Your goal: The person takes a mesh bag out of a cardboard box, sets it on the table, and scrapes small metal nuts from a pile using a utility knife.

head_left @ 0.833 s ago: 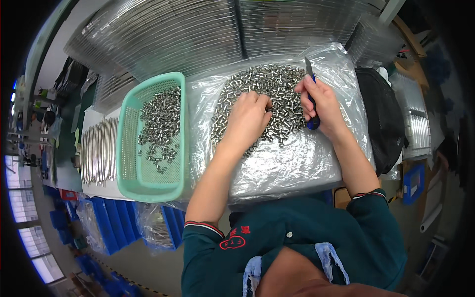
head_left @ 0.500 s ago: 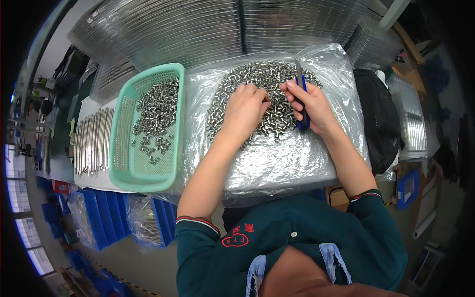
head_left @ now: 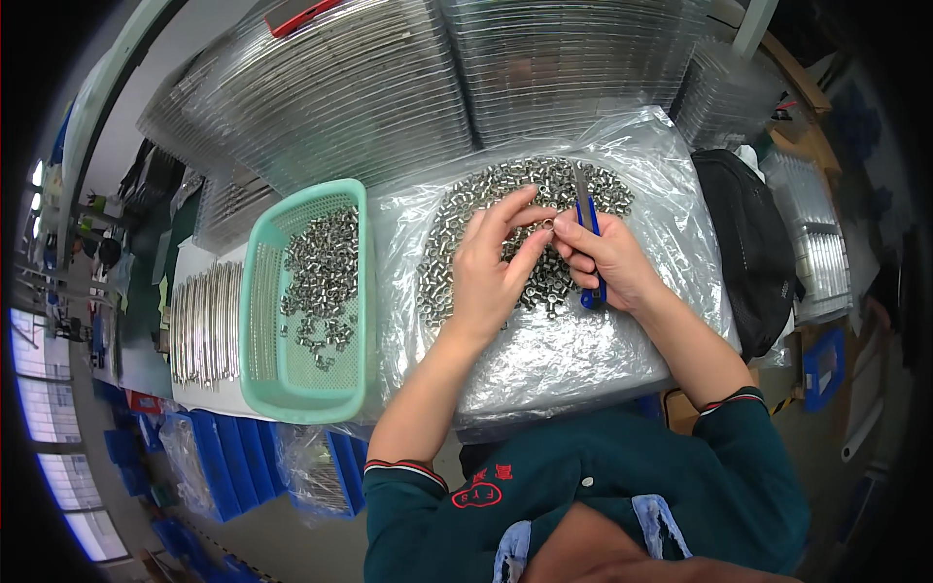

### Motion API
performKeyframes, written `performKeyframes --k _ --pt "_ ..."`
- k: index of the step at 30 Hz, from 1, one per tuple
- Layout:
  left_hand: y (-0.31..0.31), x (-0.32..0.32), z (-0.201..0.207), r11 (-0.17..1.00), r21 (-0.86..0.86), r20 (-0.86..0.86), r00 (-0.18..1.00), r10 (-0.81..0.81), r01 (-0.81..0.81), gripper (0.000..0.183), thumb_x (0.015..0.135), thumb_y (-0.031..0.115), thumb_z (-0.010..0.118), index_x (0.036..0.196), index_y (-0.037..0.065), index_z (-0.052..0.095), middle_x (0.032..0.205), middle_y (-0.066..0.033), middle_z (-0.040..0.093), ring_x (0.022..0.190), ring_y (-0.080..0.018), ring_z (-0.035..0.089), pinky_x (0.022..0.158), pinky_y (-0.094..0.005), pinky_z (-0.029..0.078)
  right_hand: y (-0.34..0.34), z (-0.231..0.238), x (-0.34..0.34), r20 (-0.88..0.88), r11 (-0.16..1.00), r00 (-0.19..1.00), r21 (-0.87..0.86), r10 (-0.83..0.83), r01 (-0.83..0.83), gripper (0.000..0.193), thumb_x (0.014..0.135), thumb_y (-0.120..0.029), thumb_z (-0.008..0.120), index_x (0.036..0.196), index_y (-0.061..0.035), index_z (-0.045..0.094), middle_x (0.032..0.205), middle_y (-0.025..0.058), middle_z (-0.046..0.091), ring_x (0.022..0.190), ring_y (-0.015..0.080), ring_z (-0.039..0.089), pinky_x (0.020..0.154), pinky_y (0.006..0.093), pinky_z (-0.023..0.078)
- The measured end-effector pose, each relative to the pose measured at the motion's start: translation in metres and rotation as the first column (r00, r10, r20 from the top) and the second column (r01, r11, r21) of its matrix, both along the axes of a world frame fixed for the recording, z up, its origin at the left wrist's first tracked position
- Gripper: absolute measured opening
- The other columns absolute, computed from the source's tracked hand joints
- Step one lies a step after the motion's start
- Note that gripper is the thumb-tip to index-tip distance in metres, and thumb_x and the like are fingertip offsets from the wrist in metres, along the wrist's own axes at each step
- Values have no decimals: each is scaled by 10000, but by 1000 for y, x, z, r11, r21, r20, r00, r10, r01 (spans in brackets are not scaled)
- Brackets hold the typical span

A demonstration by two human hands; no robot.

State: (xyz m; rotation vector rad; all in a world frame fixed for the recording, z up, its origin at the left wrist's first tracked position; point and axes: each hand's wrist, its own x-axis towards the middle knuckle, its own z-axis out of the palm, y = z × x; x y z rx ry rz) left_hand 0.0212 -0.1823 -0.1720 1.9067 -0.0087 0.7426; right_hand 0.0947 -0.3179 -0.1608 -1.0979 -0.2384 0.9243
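My right hand (head_left: 614, 260) is closed around a blue utility knife (head_left: 587, 255), its blade pointing away from me. A small metal ring (head_left: 547, 224) shows at that hand's thumb and fingertip. Close on the left, my left hand (head_left: 491, 267) has its fingers and thumb apart, with the fingertips near the ring; whether they touch it I cannot tell. Beneath both hands spreads a pile of small, short metal tube pieces (head_left: 466, 204) on clear plastic sheeting (head_left: 544, 364).
Left of the pile stands a green plastic basket (head_left: 255, 340) with more metal pieces. Thin metal rods (head_left: 206, 325) lie beyond it. Stacked clear trays (head_left: 573, 73) line the back, with a red object (head_left: 301, 17) on top. A black bag (head_left: 746, 253) sits at the right.
My left hand has gone from curled over the pile to fingers apart near the right hand. The small ring now shows between the hands. The whole view has shifted, with the table lower.
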Motion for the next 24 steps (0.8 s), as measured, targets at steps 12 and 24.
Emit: performKeyframes --k 12,24 --pt "7 4 -3 998 63 -22 1000 12 -10 162 755 69 630 913 46 610 912 -61 613 832 -180 561 696 -272 445 3 -2 3 -41 999 999 33 -20 22 170 828 -218 605 836 -75 514 646 -42 464 471 -12 371 364 131 292" --pt "7 3 -6 996 59 7 997 71 -72 151 776 63 621 916 25 580 834 -55 591 797 -133 565 648 -250 440 1 -10 11 -312 979 938 184 148 -93 164 893 -230 500 893 -67 517 684 -52 456 477 -24 350 352 117 283"
